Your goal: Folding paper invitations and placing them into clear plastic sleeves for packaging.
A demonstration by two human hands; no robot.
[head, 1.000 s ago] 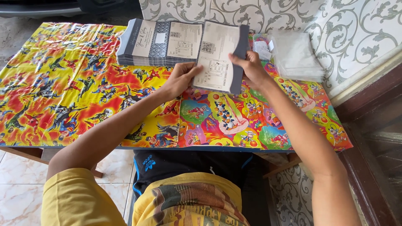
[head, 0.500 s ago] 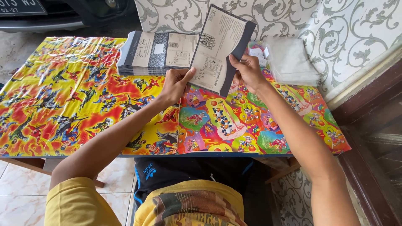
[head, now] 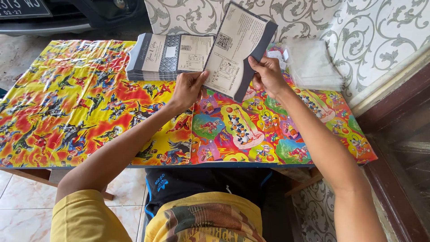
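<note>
Both hands hold one grey and cream printed card [head: 235, 49], lifted off the table and tilted with its top away from me. My left hand [head: 188, 88] grips its lower left edge. My right hand [head: 267, 74] pinches its dark right edge. Behind it lies a stack of the same cards [head: 168, 56] flat on the table [head: 89, 112], which is covered in a bright cartoon-print sheet.
A pile of clear plastic sleeves [head: 311, 65] lies at the table's back right, against a patterned white wall [head: 358, 31]. A dark wooden frame [head: 394, 148] runs along the right. A parked vehicle [head: 53, 13] stands behind the table's far left edge.
The card lay flat near the stack a second ago. Both hands have raised it off the table and tipped it upright.
</note>
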